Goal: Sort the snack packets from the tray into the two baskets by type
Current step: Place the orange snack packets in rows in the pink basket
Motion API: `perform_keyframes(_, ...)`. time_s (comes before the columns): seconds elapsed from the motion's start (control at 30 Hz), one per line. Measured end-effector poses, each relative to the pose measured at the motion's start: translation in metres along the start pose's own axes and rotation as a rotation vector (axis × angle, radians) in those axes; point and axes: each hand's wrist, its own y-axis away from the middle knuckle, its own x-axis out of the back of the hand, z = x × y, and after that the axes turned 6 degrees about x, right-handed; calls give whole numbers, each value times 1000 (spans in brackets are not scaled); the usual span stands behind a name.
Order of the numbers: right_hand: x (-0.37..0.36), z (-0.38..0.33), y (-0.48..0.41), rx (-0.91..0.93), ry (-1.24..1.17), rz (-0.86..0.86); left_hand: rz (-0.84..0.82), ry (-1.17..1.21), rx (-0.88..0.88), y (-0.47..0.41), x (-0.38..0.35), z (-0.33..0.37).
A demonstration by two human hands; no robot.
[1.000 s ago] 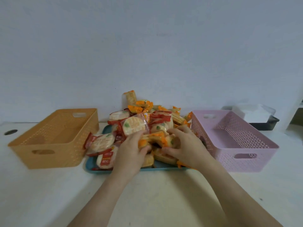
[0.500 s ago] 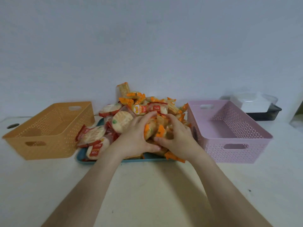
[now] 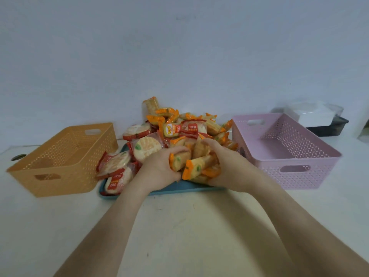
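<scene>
Two baskets, one tray, one heap of packets. Sorting judged barely begun.

Left of frame: orange basket on the white table. No packet shows inside it.

Centre left: blue tray, set between the baskets and just beside each, still heaped high. Round packets with red edges lie mostly on its left half, overlapping one another.

Centre: left hand at the near edge of the heap, fingers curled round long packets with orange ends. The round packets lie just to its left and behind it.

Centre right: right hand close beside the left, also curled round long packets. The two hands hold one bunch between them, over the tray's near edge. More of this kind are piled behind, toward the wall.

Right of frame: pink basket. No packet shows inside it.

Upper right: black tub with something pale in it, behind the pink basket. Not part of the sort.

Outstanding, by judgement: nearly all of it. Both kinds are still on the tray, and which basket takes which kind cannot be told.
</scene>
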Motion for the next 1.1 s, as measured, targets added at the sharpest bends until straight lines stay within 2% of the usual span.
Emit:
perform_keyframes(0.1, 5, 0, -3, -104, -220, 146, 87, 320, -2, -1, 9, 3)
perform_keyframes(0.23, 3, -11, -15, -328, -842, 365, 68, 950, 79, -5, 9, 10)
perform_keyframes(0.3, 0, -19, -20, -457, -1159, 334, 56, 1115, 107, -8, 2, 14)
perform_keyframes(0.4, -2, -23, -24, -517, -1351, 235, 105, 1248, 126, -10, -9, 25)
perform_keyframes(0.5, 4, -26, -23, -464, -1306, 114, 82, 1339, 161, -9, -16, 31)
perform_keyframes(0.57, 14, -29, -23, -421, -1247, 103, 86, 1382, 170, -7, -13, 35)
perform_keyframes(0.87, 117, -32, -13, -250, -947, 429, 70, 1512, -70, -35, 5, 132)
perform_keyframes(1.0, 146, 0, 7, -291, -914, 567, 40, 1442, -135, -58, -24, 185)
perform_keyframes(1.1, 146, 27, 22, -417, -869, 562, -25, 1264, -137, -67, -50, 204)
